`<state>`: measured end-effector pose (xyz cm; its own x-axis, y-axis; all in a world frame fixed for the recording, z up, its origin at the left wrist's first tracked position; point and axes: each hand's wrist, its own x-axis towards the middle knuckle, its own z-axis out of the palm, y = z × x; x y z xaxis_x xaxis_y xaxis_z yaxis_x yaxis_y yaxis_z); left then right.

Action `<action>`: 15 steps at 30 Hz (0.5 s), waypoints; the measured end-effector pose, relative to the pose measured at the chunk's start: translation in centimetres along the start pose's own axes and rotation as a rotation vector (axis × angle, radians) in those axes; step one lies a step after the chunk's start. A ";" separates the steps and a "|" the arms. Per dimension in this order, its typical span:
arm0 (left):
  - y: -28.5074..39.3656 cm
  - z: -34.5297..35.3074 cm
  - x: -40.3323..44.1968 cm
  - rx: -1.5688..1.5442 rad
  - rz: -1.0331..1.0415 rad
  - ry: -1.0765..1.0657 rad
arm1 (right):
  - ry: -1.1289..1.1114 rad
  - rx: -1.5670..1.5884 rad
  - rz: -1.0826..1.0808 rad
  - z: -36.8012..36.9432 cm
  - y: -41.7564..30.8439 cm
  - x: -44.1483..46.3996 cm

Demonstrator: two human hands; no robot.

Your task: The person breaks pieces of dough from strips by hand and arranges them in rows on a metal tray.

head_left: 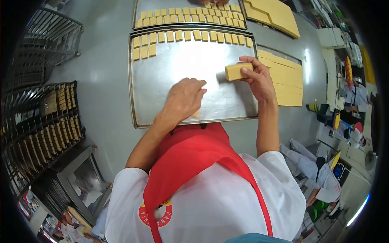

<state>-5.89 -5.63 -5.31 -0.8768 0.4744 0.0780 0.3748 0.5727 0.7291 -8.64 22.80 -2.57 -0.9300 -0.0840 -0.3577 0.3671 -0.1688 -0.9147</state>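
Observation:
My right hand (260,81) is closed on a thick yellow block (238,72), held between thumb and fingers over the right part of a metal tray (162,93). Over the tray's lower middle, my left hand (184,97) has bent fingers pointing right, with the thumb apart and nothing visible between them. A small yellow piece (196,114) shows partly beside its palm, mostly hidden. Small yellow pieces (178,36) stand in a row along the tray's far edge. Three more (144,52) begin a second row at the far left.
Beyond lies another tray (190,25) with rows of yellow pieces and part of someone's hand (219,1). Yellow slabs (285,77) are at the right. Racks (60,109) with loaded trays stand left. Several people, including one in white (326,182), are at the sides.

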 end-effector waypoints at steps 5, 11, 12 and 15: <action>0.4 -2.3 0.3 -0.172 -0.373 -0.017 | -0.052 0.118 -0.007 4.3 0.9 2.0; -1.6 -2.5 0.8 -0.945 -0.364 0.228 | -0.186 0.167 0.048 10.2 2.2 2.1; -1.2 -3.3 0.7 -0.952 -0.400 0.219 | -0.193 0.172 0.095 10.8 2.3 2.2; -2.8 -4.1 -0.8 -1.083 -0.457 0.182 | -0.191 0.138 0.153 11.4 2.6 2.7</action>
<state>-7.46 -10.35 -4.60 -0.9256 0.2214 -0.3069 -0.3568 -0.2403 0.9027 -10.03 10.91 -3.76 -0.8483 -0.3007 -0.4359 0.5141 -0.2707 -0.8139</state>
